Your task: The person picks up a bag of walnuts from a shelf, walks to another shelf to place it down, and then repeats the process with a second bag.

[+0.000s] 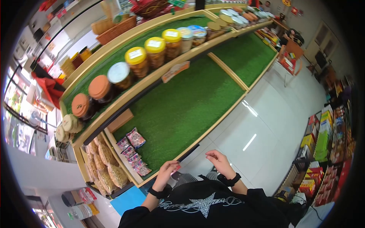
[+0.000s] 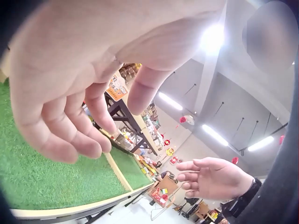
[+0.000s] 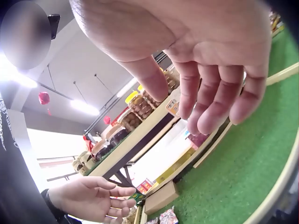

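Both hands hover at the front edge of a display shelf lined with green artificial grass (image 1: 182, 102). My left hand (image 1: 164, 176) is nearest the shelf's left front edge, its fingers loosely bent with nothing between them in the left wrist view. To its right, my right hand (image 1: 221, 164) is held over the floor side, fingers relaxed and apart from the thumb. Several small pink printed packets (image 1: 135, 137) lie in a row at the left end of the grass, left of the left hand. A brown block (image 1: 121, 121) sits behind them.
On the upper tier stand jars with yellow lids (image 1: 155, 45) and jars with orange lids (image 1: 100, 88). Bags of snacks (image 1: 107, 167) fill the left bin. A wooden divider (image 1: 228, 71) crosses the grass. Boxed goods (image 1: 315, 178) line the right side; a chair (image 1: 292, 53) stands beyond.
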`<move>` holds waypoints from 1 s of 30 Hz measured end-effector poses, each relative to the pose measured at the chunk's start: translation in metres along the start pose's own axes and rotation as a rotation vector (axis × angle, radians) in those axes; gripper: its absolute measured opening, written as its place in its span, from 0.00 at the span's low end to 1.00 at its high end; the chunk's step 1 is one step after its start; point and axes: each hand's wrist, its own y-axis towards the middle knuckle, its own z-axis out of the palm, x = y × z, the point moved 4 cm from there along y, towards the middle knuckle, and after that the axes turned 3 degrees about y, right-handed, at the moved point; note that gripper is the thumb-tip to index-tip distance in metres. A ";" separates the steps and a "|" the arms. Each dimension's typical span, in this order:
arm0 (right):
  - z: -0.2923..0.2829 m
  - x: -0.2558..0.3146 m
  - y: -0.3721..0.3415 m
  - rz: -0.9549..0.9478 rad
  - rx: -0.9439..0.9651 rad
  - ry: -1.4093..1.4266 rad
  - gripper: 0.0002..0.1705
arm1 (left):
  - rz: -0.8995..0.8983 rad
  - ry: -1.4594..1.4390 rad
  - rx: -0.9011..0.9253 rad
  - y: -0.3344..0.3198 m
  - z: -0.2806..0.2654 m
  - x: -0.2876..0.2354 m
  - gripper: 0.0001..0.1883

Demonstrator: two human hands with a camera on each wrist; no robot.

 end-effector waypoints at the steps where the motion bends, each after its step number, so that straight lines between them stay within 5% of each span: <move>1: -0.016 -0.001 -0.006 0.002 -0.027 -0.010 0.11 | -0.021 -0.008 -0.017 0.003 0.009 0.001 0.14; 6: -0.105 -0.024 -0.032 0.024 -0.141 0.102 0.10 | -0.027 0.153 -0.094 0.027 0.085 -0.006 0.13; 15: -0.256 -0.024 -0.082 0.005 -0.427 0.081 0.10 | 0.239 0.411 0.322 0.087 0.274 -0.028 0.13; 30: -0.308 -0.056 -0.108 0.124 -0.673 0.149 0.11 | 0.214 0.438 0.425 0.153 0.378 -0.026 0.11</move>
